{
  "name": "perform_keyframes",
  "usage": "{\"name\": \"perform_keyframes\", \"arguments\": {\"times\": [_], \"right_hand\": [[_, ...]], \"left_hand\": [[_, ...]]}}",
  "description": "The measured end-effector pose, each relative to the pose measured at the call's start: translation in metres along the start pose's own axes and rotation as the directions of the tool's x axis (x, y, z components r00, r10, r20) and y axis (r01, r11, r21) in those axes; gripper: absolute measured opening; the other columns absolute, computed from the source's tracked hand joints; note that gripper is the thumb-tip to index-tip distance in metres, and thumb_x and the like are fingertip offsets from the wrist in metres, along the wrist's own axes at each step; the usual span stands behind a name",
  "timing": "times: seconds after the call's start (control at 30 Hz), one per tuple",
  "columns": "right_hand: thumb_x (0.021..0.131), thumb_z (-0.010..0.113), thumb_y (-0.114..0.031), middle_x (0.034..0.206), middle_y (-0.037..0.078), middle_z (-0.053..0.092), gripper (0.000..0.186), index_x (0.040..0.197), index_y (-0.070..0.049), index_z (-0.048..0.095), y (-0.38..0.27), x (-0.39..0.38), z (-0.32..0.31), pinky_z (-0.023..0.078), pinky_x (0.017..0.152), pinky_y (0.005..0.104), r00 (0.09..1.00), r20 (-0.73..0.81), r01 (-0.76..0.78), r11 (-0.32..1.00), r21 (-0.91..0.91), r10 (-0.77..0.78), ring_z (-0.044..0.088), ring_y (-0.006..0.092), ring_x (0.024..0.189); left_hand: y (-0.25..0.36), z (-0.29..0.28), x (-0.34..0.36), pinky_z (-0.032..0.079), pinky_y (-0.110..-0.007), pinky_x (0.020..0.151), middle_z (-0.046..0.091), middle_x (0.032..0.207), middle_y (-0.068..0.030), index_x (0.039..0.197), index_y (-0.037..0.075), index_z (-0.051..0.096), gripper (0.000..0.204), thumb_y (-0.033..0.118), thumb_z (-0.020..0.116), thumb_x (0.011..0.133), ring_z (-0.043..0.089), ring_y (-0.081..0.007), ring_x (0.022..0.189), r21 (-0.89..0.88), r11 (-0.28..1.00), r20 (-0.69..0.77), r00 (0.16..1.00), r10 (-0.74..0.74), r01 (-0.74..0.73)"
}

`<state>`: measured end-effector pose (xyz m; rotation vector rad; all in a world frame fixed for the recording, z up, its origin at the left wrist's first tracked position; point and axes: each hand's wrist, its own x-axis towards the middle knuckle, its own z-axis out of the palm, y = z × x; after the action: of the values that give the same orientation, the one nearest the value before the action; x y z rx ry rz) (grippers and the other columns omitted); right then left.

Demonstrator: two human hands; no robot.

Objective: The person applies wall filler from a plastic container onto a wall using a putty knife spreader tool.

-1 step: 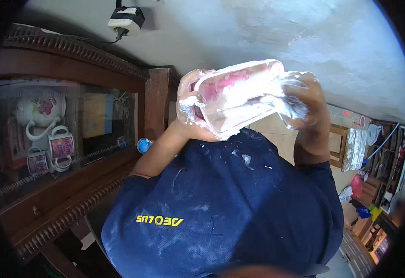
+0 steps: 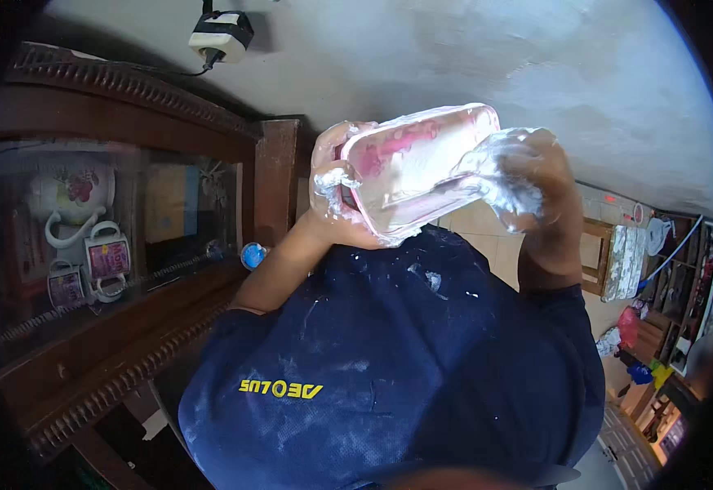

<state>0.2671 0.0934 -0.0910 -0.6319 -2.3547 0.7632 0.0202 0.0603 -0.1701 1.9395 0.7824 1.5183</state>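
Observation:
A rectangular plastic tub (image 2: 409,155) with rounded corners is held up in front of my chest, its open side in view. Its inside is pale with pink patches, and white paste is smeared along the rim. My left hand (image 2: 333,184) is closed around the tub's left end, white paste on its fingers. My right hand (image 2: 524,175) is at the right end, thickly coated with the same foamy white paste. Its curled fingers reach over the rim into the tub; whether they grip anything there is hidden by the paste.
On the left stands a dark wooden glass-front cabinet (image 2: 279,175) holding mugs (image 2: 107,257) and a white teapot (image 2: 75,192). A socket box (image 2: 222,34) with a plugged-in cable is on the wall. White specks mark my dark blue shirt (image 2: 348,327). Cluttered shelves (image 2: 683,278) stand at the right.
The bright glare inside the tub has faded, so its pink patches show more clearly. My right hand has shifted very slightly at the rim; the left hand keeps its hold.

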Motion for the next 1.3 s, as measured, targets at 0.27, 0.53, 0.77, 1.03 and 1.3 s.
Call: {"name": "perform_keyframes", "arguments": {"times": [0.27, 0.53, 0.77, 1.03, 1.3], "right_hand": [[0.062, 0.071, -0.014, 0.094, 0.013, 0.069, 0.043, 0.103, -0.005, 0.064, -0.003, 0.003, -0.016, 0.051, 0.075, 0.0393, 0.99, -0.094, 0.093, 0.99, -0.108, -0.103, 0.066, 0.0319, 0.083], [0.063, 0.073, -0.015, 0.092, 0.015, 0.067, 0.039, 0.1, -0.008, 0.064, -0.009, -0.057, -0.03, 0.051, 0.073, 0.0403, 0.941, -0.329, -0.059, 0.923, -0.38, -0.076, 0.065, 0.0313, 0.085], [0.065, 0.072, -0.019, 0.089, 0.015, 0.066, 0.041, 0.105, -0.012, 0.067, -0.008, -0.044, 0.031, 0.05, 0.071, 0.0434, 0.96, -0.247, -0.226, 0.886, -0.406, 0.131, 0.064, 0.0326, 0.081], [0.062, 0.07, -0.019, 0.082, 0.015, 0.067, 0.042, 0.101, -0.007, 0.068, -0.041, -0.019, 0.029, 0.052, 0.066, 0.0399, 0.986, -0.155, 0.014, 0.966, -0.259, -0.056, 0.064, 0.0325, 0.069], [0.059, 0.074, -0.014, 0.093, 0.016, 0.067, 0.039, 0.097, -0.007, 0.067, -0.06, -0.004, 0.065, 0.052, 0.07, 0.0398, 0.99, -0.115, -0.128, 0.896, -0.424, 0.087, 0.065, 0.0348, 0.081]], "left_hand": [[0.001, 0.01, -0.01, 0.046, -0.04, 0.093, 0.042, 0.125, -0.0179, 0.13, 0.006, 0.029, 0.102, 0.021, 0.091, 0.05, 0.051, -0.0292, 0.114, -0.069, 0.976, 0.09, 0.975, -0.201, 0.207], [0.004, 0.015, -0.024, 0.046, -0.038, 0.094, 0.044, 0.124, -0.0149, 0.134, 0.0, 0.024, 0.107, 0.018, 0.09, 0.051, 0.052, -0.0239, 0.113, -0.119, 0.911, 0.223, 0.904, -0.364, 0.396], [0.017, 0.014, -0.015, 0.045, -0.039, 0.095, 0.045, 0.126, -0.0146, 0.135, 0.0, 0.025, 0.108, 0.021, 0.09, 0.051, 0.051, -0.0242, 0.114, -0.175, 0.913, 0.214, 0.919, -0.33, 0.369], [0.008, -0.017, -0.044, 0.039, -0.042, 0.101, 0.036, 0.133, -0.0186, 0.139, 0.0, 0.02, 0.119, 0.028, 0.093, 0.049, 0.045, -0.0284, 0.122, -0.182, 0.933, 0.201, 0.941, -0.274, 0.31], [0.038, -0.05, -0.034, 0.04, -0.042, 0.1, 0.04, 0.13, -0.0175, 0.136, -0.003, 0.024, 0.115, 0.028, 0.092, 0.049, 0.047, -0.027, 0.119, -0.217, 0.948, 0.151, 0.968, -0.201, 0.231]]}}
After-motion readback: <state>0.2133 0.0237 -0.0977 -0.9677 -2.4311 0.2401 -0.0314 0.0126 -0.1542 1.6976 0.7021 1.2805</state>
